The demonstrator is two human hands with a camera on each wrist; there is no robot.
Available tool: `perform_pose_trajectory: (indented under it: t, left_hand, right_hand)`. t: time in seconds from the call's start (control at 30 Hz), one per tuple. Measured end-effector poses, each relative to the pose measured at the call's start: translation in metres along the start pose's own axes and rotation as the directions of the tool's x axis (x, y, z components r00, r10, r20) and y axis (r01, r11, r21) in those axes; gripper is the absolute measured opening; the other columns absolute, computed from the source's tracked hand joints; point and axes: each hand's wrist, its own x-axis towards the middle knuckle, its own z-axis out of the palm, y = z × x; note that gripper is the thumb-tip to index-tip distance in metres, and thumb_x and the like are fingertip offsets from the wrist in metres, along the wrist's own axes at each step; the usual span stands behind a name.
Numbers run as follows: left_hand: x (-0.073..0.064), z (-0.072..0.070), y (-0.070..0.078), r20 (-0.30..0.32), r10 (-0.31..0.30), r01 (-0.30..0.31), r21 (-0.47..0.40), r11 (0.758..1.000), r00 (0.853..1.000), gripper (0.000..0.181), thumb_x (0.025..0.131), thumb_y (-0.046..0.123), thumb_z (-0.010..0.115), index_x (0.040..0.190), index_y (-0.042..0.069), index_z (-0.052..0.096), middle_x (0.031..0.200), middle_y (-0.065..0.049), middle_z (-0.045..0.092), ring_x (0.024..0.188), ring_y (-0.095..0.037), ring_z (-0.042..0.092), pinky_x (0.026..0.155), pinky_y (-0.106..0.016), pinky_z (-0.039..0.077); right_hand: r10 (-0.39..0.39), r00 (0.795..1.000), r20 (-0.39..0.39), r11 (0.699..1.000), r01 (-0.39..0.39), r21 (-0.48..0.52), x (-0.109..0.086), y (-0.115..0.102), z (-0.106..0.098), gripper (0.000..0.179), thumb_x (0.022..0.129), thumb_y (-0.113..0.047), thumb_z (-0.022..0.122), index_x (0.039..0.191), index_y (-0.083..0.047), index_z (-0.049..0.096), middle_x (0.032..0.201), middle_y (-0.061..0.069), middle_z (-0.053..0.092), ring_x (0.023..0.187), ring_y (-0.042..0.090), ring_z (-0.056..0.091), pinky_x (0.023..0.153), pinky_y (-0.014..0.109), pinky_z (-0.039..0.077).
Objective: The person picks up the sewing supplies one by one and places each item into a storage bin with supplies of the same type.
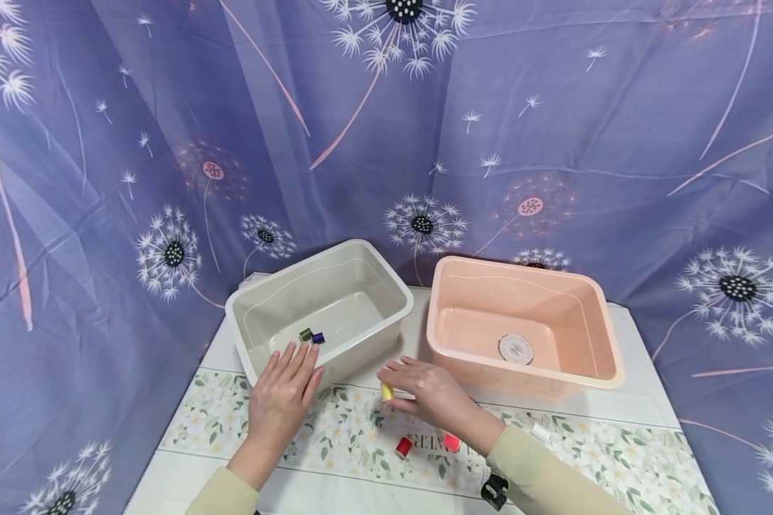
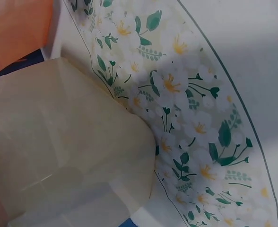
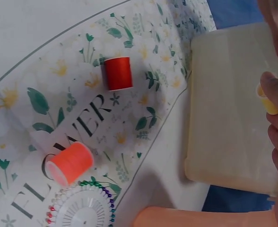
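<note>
My right hand (image 1: 434, 393) pinches a yellow spool of thread (image 1: 387, 391) between thumb and fingers, in front of the gap between two bins. In the right wrist view the yellow spool (image 3: 267, 100) overlaps the grey bin's side. With fingers straight, my left hand (image 1: 280, 390) lies at the near rim of the grey bin (image 1: 367, 350). Inside that bin are a green spool (image 1: 305, 335) and a dark blue spool (image 1: 318, 338), just beyond the left fingertips. A red spool (image 1: 403, 448) and a coral-pink spool (image 1: 451, 442) lie on the table below my right hand.
The peach bin (image 1: 438, 350) at the right holds a round clear pin wheel (image 1: 515, 349). Another pin wheel with coloured heads (image 3: 84, 208) lies beside the pink spool. A small white item (image 1: 541, 431) and a black object (image 1: 494, 491) sit near my right sleeve. A curtain hangs behind.
</note>
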Motion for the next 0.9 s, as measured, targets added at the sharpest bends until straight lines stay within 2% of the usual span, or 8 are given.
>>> perform_pose_trajectory:
  t: [0.13, 0.27, 0.4, 0.6, 0.73, 0.9]
  left_hand:
    - [-0.001, 0.002, 0.0, -0.026, -0.005, 0.004, -0.007, 1.0, 1.0, 0.044, 0.112, 0.037, 0.053, 0.131, 0.004, 0.076, 0.121, -0.02, 0.077, 0.113, -0.043, 0.074, 0.102, -0.06, 0.056]
    - [-0.002, 0.006, -0.001, -0.067, -0.012, 0.012, -0.013, 1.0, 0.998, 0.047, 0.115, 0.039, 0.049, 0.131, 0.006, 0.077, 0.12, -0.018, 0.078, 0.111, -0.041, 0.076, 0.1, -0.059, 0.057]
    - [-0.004, 0.008, -0.001, -0.065, -0.023, 0.023, -0.004, 1.0, 0.998, 0.045, 0.113, 0.038, 0.052, 0.13, 0.005, 0.077, 0.121, -0.018, 0.078, 0.11, -0.041, 0.076, 0.1, -0.058, 0.057]
    - [-0.005, 0.009, -0.002, -0.048, -0.028, 0.028, 0.009, 1.0, 0.998, 0.043, 0.11, 0.037, 0.056, 0.129, 0.005, 0.077, 0.121, -0.018, 0.077, 0.111, -0.041, 0.076, 0.102, -0.057, 0.056]
    - [-0.005, 0.009, -0.002, -0.044, -0.024, 0.024, 0.013, 1.0, 0.999, 0.043, 0.11, 0.036, 0.056, 0.129, 0.005, 0.077, 0.121, -0.018, 0.078, 0.111, -0.04, 0.076, 0.102, -0.057, 0.056]
    - [-0.004, 0.009, -0.001, -0.079, -0.019, 0.02, 0.018, 1.0, 0.997, 0.043, 0.111, 0.037, 0.054, 0.127, 0.005, 0.078, 0.12, -0.017, 0.078, 0.108, -0.04, 0.077, 0.098, -0.058, 0.058]
  right_hand:
    - [-0.001, 1.0, -0.031, 1.0, 0.0, -0.014, 0.005, 0.0, -0.004, 0.05, 0.088, -0.041, 0.083, 0.127, -0.01, 0.078, 0.128, 0.003, 0.077, 0.122, 0.021, 0.073, 0.109, 0.039, 0.054]
    - [-0.001, 0.998, -0.062, 1.0, 0.0, -0.019, 0.014, -0.001, -0.013, 0.053, 0.086, -0.04, 0.085, 0.129, -0.01, 0.078, 0.13, 0.004, 0.076, 0.124, 0.022, 0.072, 0.11, 0.039, 0.053]
    - [0.005, 0.997, -0.072, 1.0, -0.006, -0.009, 0.026, 0.001, -0.022, 0.053, 0.084, -0.036, 0.088, 0.128, -0.009, 0.078, 0.13, 0.006, 0.076, 0.124, 0.023, 0.072, 0.112, 0.041, 0.052]
    - [-0.026, 0.993, -0.111, 0.999, 0.022, -0.043, 0.044, 0.01, -0.033, 0.052, 0.082, -0.033, 0.091, 0.125, -0.007, 0.079, 0.126, 0.006, 0.078, 0.121, 0.025, 0.074, 0.108, 0.041, 0.055]
    - [-0.031, 0.995, -0.098, 0.998, 0.026, -0.051, 0.056, 0.018, -0.038, 0.051, 0.084, -0.031, 0.09, 0.128, -0.007, 0.078, 0.128, 0.006, 0.077, 0.122, 0.025, 0.073, 0.107, 0.043, 0.056]
    - [-0.019, 0.998, -0.056, 0.997, 0.015, -0.072, 0.072, 0.025, -0.045, 0.051, 0.088, -0.033, 0.087, 0.131, -0.008, 0.077, 0.131, 0.006, 0.076, 0.124, 0.024, 0.072, 0.108, 0.044, 0.056]
